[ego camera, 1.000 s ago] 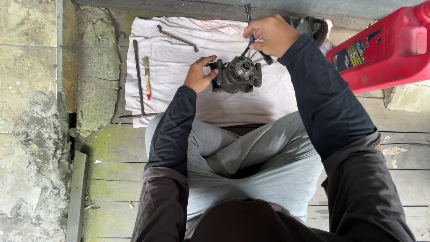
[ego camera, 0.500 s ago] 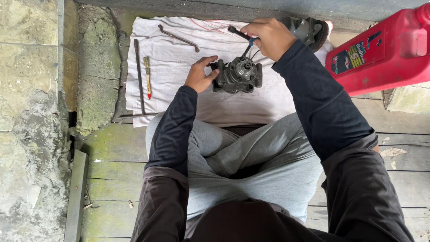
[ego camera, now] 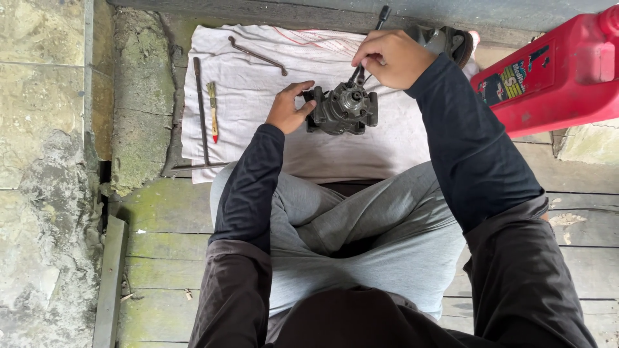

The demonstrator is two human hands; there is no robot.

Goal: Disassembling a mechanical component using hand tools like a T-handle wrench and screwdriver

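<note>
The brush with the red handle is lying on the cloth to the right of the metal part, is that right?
Not quite. The brush does lie on the cloth, but to the left of the metal part, next to a long rod. The head view shows this.

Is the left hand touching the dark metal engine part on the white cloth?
Touching. The head view shows the left hand pressed against the left side of the dark metal engine part, with no gap between them, on the white cloth.
</note>
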